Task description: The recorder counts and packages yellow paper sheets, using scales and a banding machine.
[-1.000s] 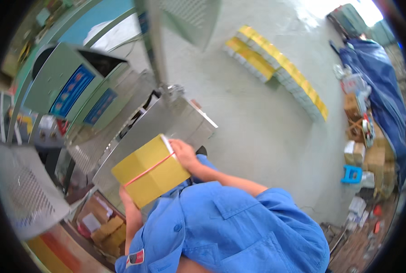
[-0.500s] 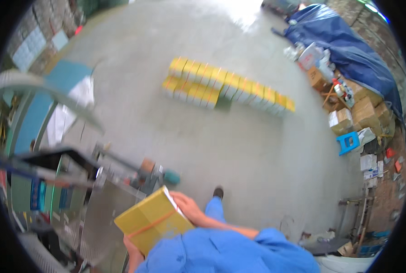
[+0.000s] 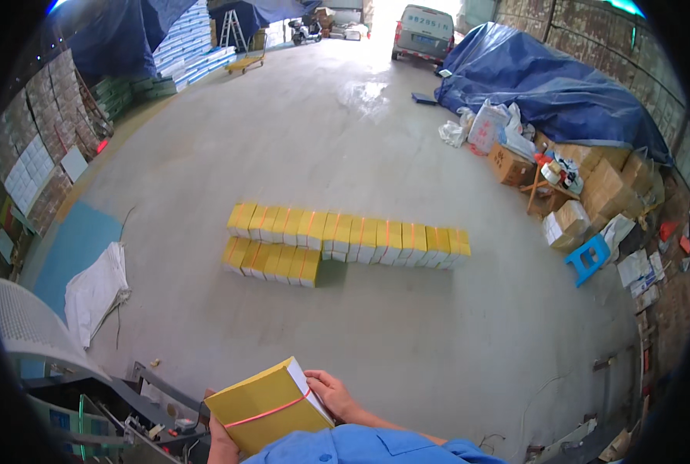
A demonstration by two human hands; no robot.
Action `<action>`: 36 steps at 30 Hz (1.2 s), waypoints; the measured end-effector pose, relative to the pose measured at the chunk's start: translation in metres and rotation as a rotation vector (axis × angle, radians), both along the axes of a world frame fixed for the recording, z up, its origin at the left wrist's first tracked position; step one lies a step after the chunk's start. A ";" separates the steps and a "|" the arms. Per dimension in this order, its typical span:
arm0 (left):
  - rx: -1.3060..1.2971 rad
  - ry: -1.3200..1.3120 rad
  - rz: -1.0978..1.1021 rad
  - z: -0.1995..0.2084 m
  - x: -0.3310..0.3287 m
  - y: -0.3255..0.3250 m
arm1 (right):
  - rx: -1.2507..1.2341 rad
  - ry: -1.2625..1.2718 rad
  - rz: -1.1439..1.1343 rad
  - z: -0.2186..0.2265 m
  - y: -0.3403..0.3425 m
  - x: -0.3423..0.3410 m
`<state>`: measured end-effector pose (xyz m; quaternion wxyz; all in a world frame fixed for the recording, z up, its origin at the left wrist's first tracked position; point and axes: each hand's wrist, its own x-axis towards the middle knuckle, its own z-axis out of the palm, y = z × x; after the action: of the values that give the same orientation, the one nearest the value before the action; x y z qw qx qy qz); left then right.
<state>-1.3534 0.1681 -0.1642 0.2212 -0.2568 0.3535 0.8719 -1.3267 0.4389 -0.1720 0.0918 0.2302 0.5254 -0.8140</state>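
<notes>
A thick bundle of paper (image 3: 267,408) with yellow covers, white page edges and a pinkish-red strap around it is held tilted in front of my body. My left hand (image 3: 221,439) grips its left side, the fingers partly hidden beneath. Against the white page edge on the right side rests my right hand (image 3: 334,397), its fingers curled on the bundle. Farther ahead on the floor stands a long row of similar strapped yellow bundles (image 3: 387,238). A shorter row of bundles (image 3: 271,263) lies along its near left side.
Machine parts (image 3: 140,417) stand close at my left, by a white sack (image 3: 97,290) on the floor. Cardboard boxes (image 3: 614,189), a blue stool (image 3: 588,260) and a blue tarpaulin (image 3: 550,85) line the right. A van (image 3: 424,33) is parked at the far end.
My view has swung up and away from the machine, bringing the van and far end in. The floor rows now sit lower and nearer. Both hands keep hold of the bundle.
</notes>
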 end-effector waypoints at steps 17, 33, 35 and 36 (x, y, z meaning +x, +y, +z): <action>-0.123 -0.348 -0.082 -0.175 -0.339 0.257 | 0.453 -0.212 0.220 -0.192 0.271 -0.359; -0.005 -0.743 0.257 -0.565 -0.443 0.462 | 0.334 -0.463 0.639 -0.585 0.436 -0.579; -0.012 -0.714 0.297 -0.598 -0.456 0.462 | 0.266 -0.440 0.648 -0.618 0.430 -0.612; 0.012 -0.737 0.283 -0.615 -0.465 0.478 | 0.488 -0.102 0.776 -0.647 0.459 -0.620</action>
<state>-1.8183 0.6463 -0.7789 0.2123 -0.5976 0.2064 0.7451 -1.9466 0.8982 -0.8187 0.3587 0.0711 0.7438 -0.5594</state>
